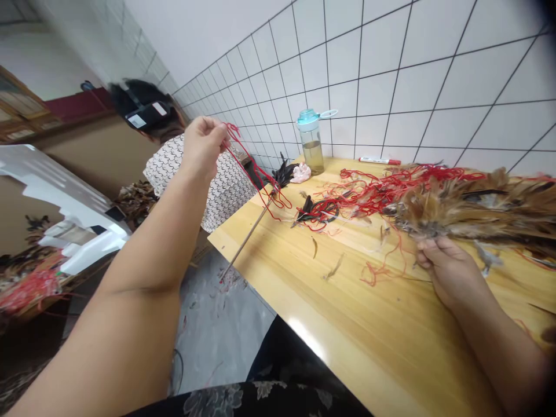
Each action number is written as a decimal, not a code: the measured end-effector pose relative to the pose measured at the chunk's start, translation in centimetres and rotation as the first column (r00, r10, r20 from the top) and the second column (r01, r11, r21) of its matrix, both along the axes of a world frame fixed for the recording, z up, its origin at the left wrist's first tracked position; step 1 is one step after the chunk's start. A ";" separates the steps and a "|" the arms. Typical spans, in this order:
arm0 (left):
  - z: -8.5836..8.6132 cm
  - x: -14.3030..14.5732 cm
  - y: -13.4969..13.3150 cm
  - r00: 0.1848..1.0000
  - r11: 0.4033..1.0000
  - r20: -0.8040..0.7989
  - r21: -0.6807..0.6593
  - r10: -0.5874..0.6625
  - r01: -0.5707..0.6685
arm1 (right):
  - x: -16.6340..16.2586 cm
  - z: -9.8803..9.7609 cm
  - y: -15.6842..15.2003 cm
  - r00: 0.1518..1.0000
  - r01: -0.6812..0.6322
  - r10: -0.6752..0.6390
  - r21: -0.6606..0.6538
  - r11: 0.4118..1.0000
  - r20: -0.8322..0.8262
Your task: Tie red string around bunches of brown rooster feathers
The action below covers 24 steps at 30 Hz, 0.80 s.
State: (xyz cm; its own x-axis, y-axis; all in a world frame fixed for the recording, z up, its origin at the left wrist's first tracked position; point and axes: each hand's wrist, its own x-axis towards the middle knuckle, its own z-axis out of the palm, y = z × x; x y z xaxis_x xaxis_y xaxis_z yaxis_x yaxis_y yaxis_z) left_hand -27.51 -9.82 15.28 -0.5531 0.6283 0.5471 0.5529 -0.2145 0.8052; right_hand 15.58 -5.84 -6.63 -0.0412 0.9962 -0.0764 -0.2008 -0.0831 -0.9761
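Note:
My left hand [203, 142] is raised at the left, its fingers pinched on red string [252, 164] that hangs in loops down to the table. Below it lies a thin stick [249, 236] with dark feathers [284, 172] at its far end; its near end sticks out past the table edge. At the right, my right hand [454, 269] is closed at the base of a bundle of brown feathers [460, 202]. Tangled red string [369, 191] spreads beside the bundle. A black feather and a dark ring [328, 211] lie among loose strands.
A bottle [313, 145] with a light blue lid stands near the tiled wall, with a pink scrunchie [301, 172] beside it. A red and white marker [380, 161] lies at the back. Another person [217, 185] sits past the table's left end. White foam packaging [65, 202] stands left.

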 end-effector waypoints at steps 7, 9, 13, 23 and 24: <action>1.6 -2.7 1.1 0.956 0.928 0.000 0.241 0.292 -0.283 | 0.0 -0.2 0.0 1.000 -0.014 0.013 0.030 0.999 0.024; 0.8 -1.9 0.8 0.981 0.972 -0.022 0.139 0.192 -0.187 | -0.1 -0.1 -0.1 1.000 -0.017 0.016 0.029 0.999 0.021; -1.9 0.9 0.1 0.992 0.982 -0.111 -0.188 -0.058 0.036 | -0.1 0.0 -0.2 0.999 -0.011 0.009 0.053 0.999 0.033; -7.3 1.7 1.2 0.538 0.617 -0.655 -0.733 -0.530 -0.286 | 0.1 -0.8 0.1 0.996 -0.012 0.008 0.045 0.999 0.086; -7.7 2.0 1.4 0.511 0.625 -0.663 -0.730 -0.547 -0.277 | 0.0 -0.6 0.1 0.997 -0.007 0.003 0.042 0.999 0.079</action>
State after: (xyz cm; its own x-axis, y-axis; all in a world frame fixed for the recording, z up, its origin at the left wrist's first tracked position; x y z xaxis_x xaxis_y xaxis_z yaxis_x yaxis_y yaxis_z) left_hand -25.54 -8.43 7.54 -0.0113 0.9999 0.0002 0.9971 0.0113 -0.0747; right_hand 15.63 -5.78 -7.27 -0.0417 0.9984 -0.0378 -0.1224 -0.0427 -0.9916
